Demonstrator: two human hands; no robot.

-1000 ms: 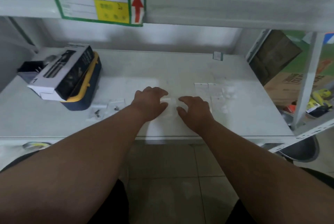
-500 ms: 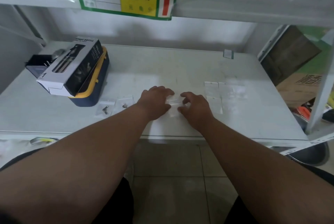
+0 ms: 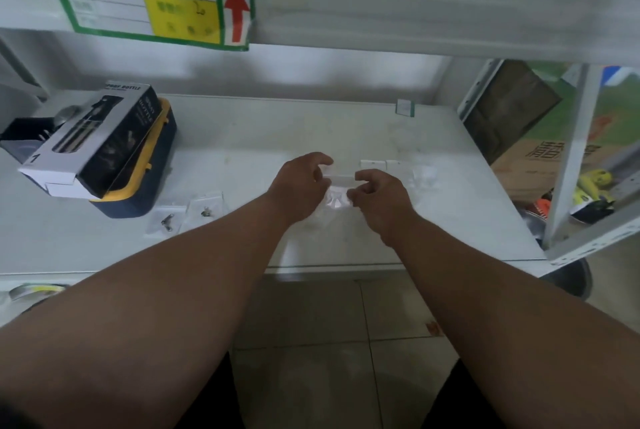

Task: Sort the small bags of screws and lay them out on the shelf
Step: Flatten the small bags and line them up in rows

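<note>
— Bags of screws: where are they?
— One clear bag is pinched between the left hand and right hand, just above the shelf. Two bags lie left of the hands; more bags lie right.
— Farther back?
— A boxed bottle rests on a yellow-rimmed case.

White shelf, surface scuffed. Far left: black-and-white box tilted on a navy-and-yellow case, black tray behind it. In front of the case: two clear bags side by side, each with a dark screw. Right of centre: several clear bags lying flat. Back edge: small tag.
</note>
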